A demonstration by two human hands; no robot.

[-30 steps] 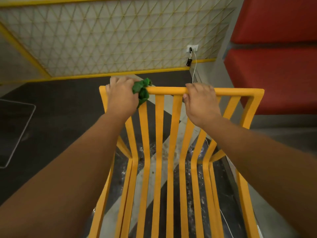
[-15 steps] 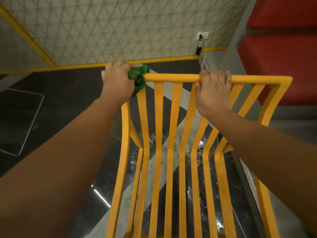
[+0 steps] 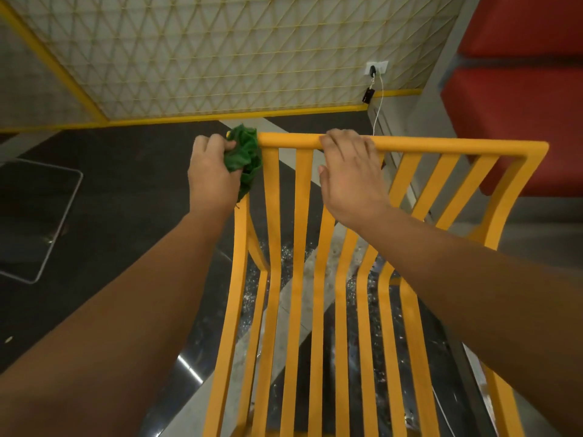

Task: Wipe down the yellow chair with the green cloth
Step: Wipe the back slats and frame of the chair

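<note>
Green cloth (image 3: 244, 159) is bunched at the top-left corner of the yellow chair (image 3: 441, 146), gripped by the left hand (image 3: 213, 181). Top rail (image 3: 290, 141) is clasped by the right hand (image 3: 350, 181). Judged early: slats (image 3: 273, 216) and remaining frame left to be wiped.

Both our arms reach forward. Our left hand (image 3: 213, 179) clutches the green cloth (image 3: 245, 154) at the top left corner of the yellow chair (image 3: 441, 146); our right hand (image 3: 351, 184) curls over its top edge.

Showed two bare forearms (image 3: 126, 310), uncovered up to the wrists, ending in bare hands: left hand (image 3: 213, 178) at the yellow chair's (image 3: 441, 146) left corner, right hand (image 3: 350, 181) at its top rail, knuckles and tendons standing out.
</note>
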